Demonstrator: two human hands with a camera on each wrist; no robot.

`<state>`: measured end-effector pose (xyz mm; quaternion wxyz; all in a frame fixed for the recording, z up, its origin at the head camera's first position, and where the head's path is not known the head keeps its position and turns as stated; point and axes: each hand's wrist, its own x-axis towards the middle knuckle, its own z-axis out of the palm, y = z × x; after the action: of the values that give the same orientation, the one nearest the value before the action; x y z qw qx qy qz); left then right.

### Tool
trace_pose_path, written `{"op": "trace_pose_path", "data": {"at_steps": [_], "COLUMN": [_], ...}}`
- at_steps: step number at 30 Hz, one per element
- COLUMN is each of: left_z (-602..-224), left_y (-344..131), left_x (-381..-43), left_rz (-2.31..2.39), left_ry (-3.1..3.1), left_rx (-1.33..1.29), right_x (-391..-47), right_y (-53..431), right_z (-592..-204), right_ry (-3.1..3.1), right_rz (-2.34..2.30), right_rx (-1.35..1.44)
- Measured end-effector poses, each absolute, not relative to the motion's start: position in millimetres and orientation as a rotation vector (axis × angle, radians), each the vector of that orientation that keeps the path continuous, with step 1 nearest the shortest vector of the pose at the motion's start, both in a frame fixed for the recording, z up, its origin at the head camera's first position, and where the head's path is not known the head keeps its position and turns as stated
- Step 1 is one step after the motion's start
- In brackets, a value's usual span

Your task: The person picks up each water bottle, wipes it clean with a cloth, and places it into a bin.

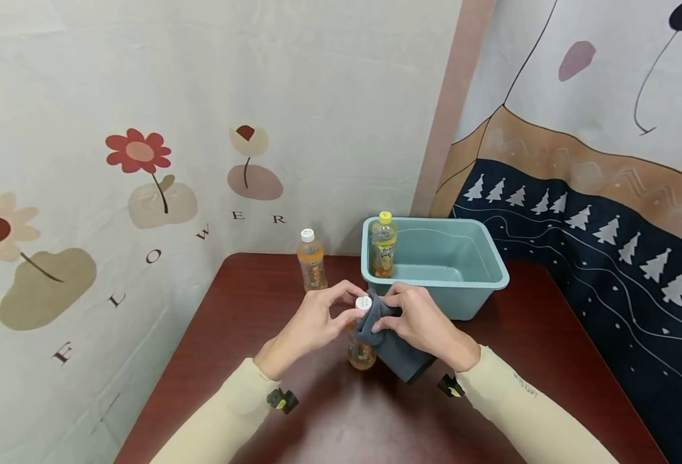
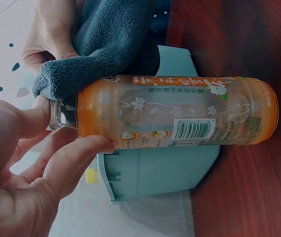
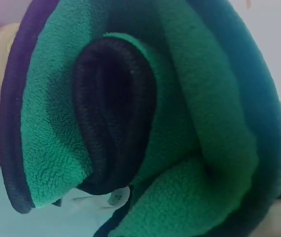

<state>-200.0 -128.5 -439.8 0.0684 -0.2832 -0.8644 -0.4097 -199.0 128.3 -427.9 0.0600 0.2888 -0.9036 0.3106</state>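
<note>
My left hand (image 1: pixel 316 323) pinches the neck of a clear bottle (image 2: pixel 180 111) with an orange label, just under its white cap (image 1: pixel 363 303). The bottle stands upright on the table, its barcode side facing the left wrist camera. A dark grey towel (image 1: pixel 403 356) is gripped in my right hand (image 1: pixel 425 324), between thumb and fingers. One bunched edge of the towel presses at the bottle's neck and shoulder, while the rest hangs down beside the bottle. Close to the right wrist camera, folds of the towel (image 3: pixel 56 128) fill most of that view and hide the fingers.
Behind my right hand stands a teal bin (image 1: pixel 463 301) with a yellow-capped bottle (image 1: pixel 383 248) upright at its left end. A second white-capped bottle (image 1: pixel 311 261) stands left of the bin on the dark red table (image 1: pixel 231 309). Printed cloth walls (image 1: pixel 329 96) border the table's back.
</note>
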Motion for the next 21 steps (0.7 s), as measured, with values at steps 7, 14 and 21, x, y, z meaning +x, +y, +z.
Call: {"op": "trace_pose_path", "data": {"at_steps": [7, 14, 21], "left_z": [-438.8, -438.5, -438.8], "left_y": [-128.2, -128.1, -127.9], "left_x": [-197.7, -197.8, -197.7], "left_rz": [-1.24, -1.252, -1.254], "left_ry": [-2.61, -2.617, -2.622], "left_rx": [-0.859, -0.872, -0.869], "right_x": [-197.0, -195.1, -193.8], "right_y": [127.2, 127.3, 129.1], "right_z": [-429.0, -427.3, -430.4], "right_ry": [-2.763, -2.791, -2.83], "right_rz": [0.919, 0.904, 0.907], "right_rx": [0.855, 0.843, 0.811]}}
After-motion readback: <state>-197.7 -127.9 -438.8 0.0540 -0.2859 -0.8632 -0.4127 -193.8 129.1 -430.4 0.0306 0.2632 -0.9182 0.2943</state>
